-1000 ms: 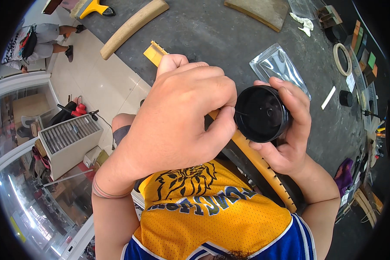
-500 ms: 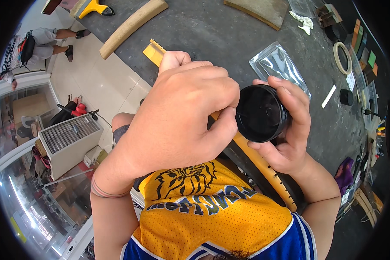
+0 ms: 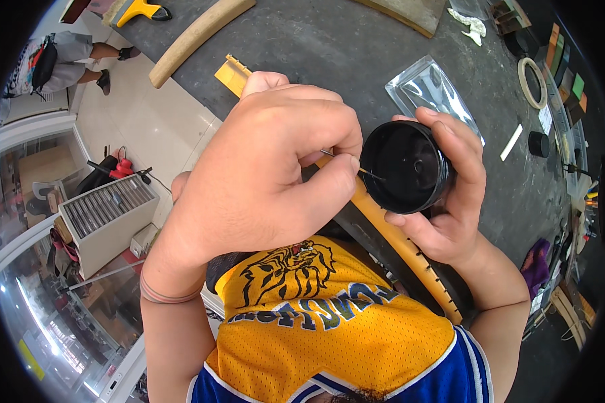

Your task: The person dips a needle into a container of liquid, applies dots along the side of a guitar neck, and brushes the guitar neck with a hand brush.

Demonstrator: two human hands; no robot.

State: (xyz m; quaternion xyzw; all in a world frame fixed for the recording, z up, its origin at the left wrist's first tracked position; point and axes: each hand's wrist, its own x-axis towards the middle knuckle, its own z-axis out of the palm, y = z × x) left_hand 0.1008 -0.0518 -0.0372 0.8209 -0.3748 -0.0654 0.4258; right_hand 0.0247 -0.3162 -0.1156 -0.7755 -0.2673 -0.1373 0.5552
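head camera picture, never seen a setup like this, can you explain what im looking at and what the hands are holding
There is no machine here: these are a person's own bare hands. The camera is the left one of a pair worn on the head, looking down, so the wearer's yellow jersey shows below. Its fisheye lens bends straight edges near the rim.

The right hand holds a round, open black pot. The left hand pinches a thin stick, its end at the pot's opening. Below the hands runs an orange-yellow strip with dark marks along one edge.

On the dark table lie a curved wooden piece, a clear plastic tray and a tape roll.
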